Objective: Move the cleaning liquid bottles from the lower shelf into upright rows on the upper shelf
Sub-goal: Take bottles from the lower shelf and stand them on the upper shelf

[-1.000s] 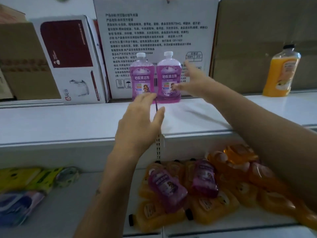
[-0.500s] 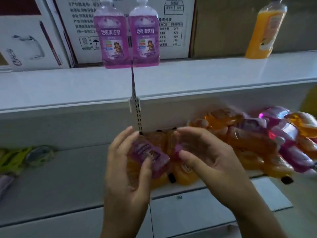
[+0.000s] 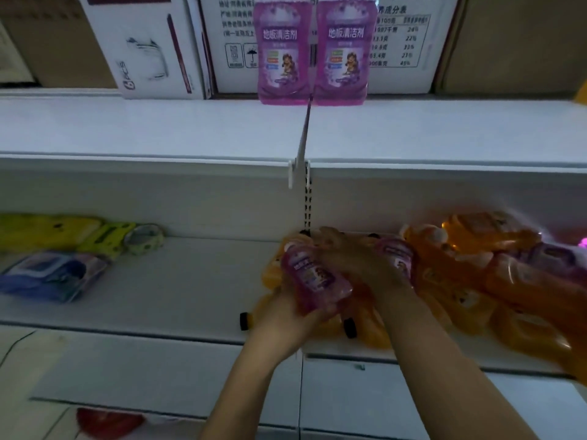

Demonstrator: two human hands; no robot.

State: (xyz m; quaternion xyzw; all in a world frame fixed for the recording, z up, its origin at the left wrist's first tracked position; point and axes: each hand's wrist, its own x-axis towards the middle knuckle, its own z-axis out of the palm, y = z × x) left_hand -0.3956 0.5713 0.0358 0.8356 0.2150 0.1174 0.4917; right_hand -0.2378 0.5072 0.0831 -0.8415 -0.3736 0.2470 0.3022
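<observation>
Both hands dropped from upper shelf [image 3: 158,128] to lower shelf [image 3: 190,281]. Left hand [image 3: 286,315] wrapped around purple plastic bottle [image 3: 313,277]; right hand [image 3: 359,268] clamped on second purple bottle [image 3: 397,255], atop orange bottle pile [image 3: 476,281].

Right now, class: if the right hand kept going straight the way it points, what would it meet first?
Probably the purple bottle under its fingers, lying on the orange bottles; the right hand looks already touching it, though blur hides depth.
</observation>
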